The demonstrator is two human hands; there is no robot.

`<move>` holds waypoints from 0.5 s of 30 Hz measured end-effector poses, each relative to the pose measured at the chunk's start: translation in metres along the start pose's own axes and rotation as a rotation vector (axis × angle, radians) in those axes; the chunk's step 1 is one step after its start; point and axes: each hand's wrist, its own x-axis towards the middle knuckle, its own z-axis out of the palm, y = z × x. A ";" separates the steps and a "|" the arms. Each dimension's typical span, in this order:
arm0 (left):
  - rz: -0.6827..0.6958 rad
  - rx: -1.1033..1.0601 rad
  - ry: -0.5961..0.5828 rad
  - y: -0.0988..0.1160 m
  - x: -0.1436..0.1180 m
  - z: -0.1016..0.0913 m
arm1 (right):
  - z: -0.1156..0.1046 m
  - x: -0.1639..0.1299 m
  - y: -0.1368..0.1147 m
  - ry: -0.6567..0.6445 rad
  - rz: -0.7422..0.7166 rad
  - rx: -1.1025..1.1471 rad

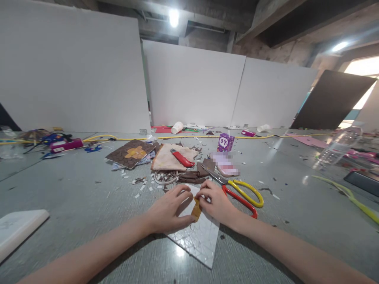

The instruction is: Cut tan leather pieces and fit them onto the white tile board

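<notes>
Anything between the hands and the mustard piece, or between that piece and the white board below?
Nothing visible. The right hand pinches the mustard piece over the white board; the left hand has its thumb at it. The scissors lie aside, by the right hand.

Yellow piece (pixel 196 210) partly covered by right hand (pixel 217 203) and, near lower end, by left hand (pixel 171 209); white board (pixel 201 242) partly hidden under both hands, glare washing out spot on lower part; left forearm (pixel 103 241) and right forearm (pixel 284 245) cut off by view's edge; phone (pixel 225 162) blurred into coarse squares, screen unreadable; blue-grey cloth (pixel 147 158) mostly hidden under brown cloth (pixel 118 154); white box (pixel 20 228) cut by left edge; dark slab (pixel 363 183) and yellow strap (pixel 353 200) cut by right edge; many scraps (pixel 137 196) too small to tell
</notes>
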 end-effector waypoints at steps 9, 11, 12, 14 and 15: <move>0.012 0.036 -0.033 0.000 -0.001 0.000 | -0.004 0.000 -0.003 -0.090 -0.051 -0.151; 0.016 0.031 -0.030 0.001 -0.001 0.000 | -0.005 0.000 -0.003 -0.116 -0.085 -0.202; 0.016 0.028 -0.030 0.001 -0.001 0.000 | -0.006 0.000 -0.003 -0.125 -0.104 -0.229; 0.015 0.023 -0.032 0.001 0.000 0.000 | -0.006 0.001 -0.002 -0.136 -0.135 -0.270; 0.017 0.020 -0.033 0.001 0.000 -0.001 | -0.006 0.001 -0.002 -0.143 -0.144 -0.284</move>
